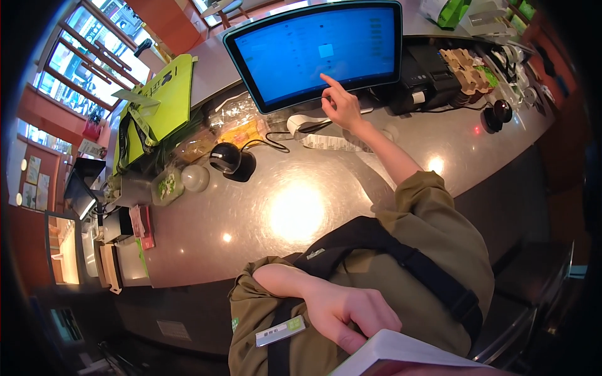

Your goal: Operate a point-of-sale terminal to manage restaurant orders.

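Note:
My right hand (pixel 342 108) reaches out over the counter with its index finger stretched toward the lower part of a touchscreen monitor (pixel 301 59). Its other fingers are loosely bent, and it holds nothing. The screen is blue with a small pale square in the middle; whether the fingertip touches the glass I cannot tell. My left hand (pixel 351 313) is bent in front of my body, fingers curled and partly hidden. Beside it, at the bottom edge, is a white, flat-sided thing (pixel 401 351) that I cannot identify; any grip on it is hidden.
Below the screen lie a white handheld scanner (pixel 307 123) and a printed paper strip (pixel 335 143). A black round-headed device (pixel 227 159) stands left, near a yellow-green bag (pixel 160 116). To the right are a black printer (pixel 426 78) and stacked cardboard holders (pixel 467 72). The metal counter (pixel 251 213) curves around me.

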A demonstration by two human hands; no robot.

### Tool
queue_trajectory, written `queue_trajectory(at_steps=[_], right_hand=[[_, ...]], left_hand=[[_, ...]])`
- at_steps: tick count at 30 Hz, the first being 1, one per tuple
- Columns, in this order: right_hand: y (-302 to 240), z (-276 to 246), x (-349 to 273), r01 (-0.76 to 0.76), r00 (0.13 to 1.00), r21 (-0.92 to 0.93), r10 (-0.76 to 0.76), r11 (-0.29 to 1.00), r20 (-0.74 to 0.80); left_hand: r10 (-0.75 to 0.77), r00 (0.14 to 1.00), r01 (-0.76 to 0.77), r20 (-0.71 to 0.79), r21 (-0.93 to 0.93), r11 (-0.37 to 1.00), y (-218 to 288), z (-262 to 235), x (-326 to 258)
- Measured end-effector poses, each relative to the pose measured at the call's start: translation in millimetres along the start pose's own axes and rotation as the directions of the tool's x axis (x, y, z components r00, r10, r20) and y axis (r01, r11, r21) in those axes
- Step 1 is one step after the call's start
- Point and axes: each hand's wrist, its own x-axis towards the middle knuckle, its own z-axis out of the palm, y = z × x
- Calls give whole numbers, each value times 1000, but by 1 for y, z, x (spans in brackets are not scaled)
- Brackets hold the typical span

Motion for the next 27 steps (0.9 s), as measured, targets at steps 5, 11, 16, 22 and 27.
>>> queue_trajectory(at_steps=[5, 11, 16, 22, 27], right_hand=[[-2, 7, 6, 30, 999, -48, -28, 998, 40], [-4, 6, 11, 129, 991, -125, -126, 984, 34], [-3, -5, 6, 71, 996, -62, -74, 996, -56], [35, -47, 25, -41, 948, -165, -14, 985, -317], [56, -87, 41, -73, 910, -261, -43, 963, -413]], left_hand=[[9, 1000, -10, -15, -40, 999, 2, 1, 0], [-8, 1000, 8, 19, -21, 1000, 2, 0, -1], [-15, 1000, 15, -4, -31, 999, 1, 4, 2], [-10, 1000, 10, 27, -31, 999, 0, 0, 5], [-46, 999, 47, 15, -25, 999, 0, -2, 5]])
